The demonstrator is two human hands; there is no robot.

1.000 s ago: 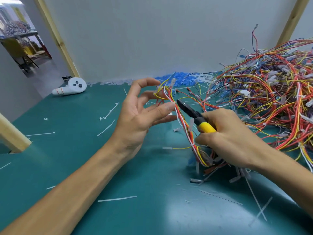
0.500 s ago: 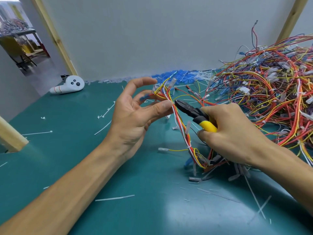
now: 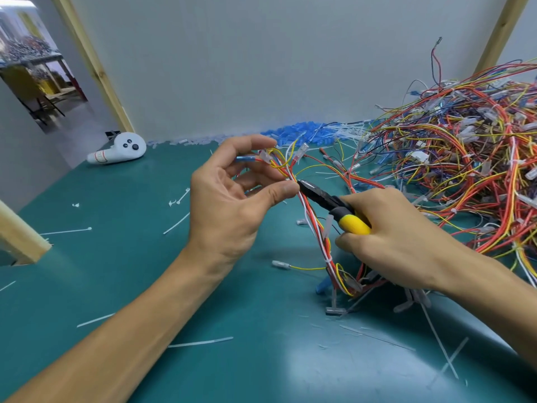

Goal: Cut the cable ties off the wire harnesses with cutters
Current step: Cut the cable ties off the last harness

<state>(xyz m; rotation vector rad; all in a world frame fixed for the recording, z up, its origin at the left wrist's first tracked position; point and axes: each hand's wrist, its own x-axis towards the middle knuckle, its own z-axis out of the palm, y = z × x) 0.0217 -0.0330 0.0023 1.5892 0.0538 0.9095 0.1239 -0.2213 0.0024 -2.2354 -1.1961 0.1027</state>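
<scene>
A thin wire harness [image 3: 312,216] of red, white and yellow wires rises slantwise over the green table [image 3: 116,271]. My left hand [image 3: 232,205] pinches its upper part between thumb and curled fingers. My right hand [image 3: 398,239] grips yellow-handled cutters [image 3: 334,205]; their black jaws meet the harness right at my left thumb tip. A white cable tie [image 3: 327,260] binds the harness lower down, above its connectors. Whether the jaws are around a tie is hidden.
A big heap of tangled coloured harnesses [image 3: 465,158] fills the right side. Cut white ties [image 3: 200,342] lie scattered over the table. A white controller [image 3: 122,148] lies at the back left, blue connectors [image 3: 299,132] along the wall, a wooden post [image 3: 20,234] at left.
My left hand has gone from spread fingers to pinching the harness top. The cutters' jaws have slid up the harness to my left thumb.
</scene>
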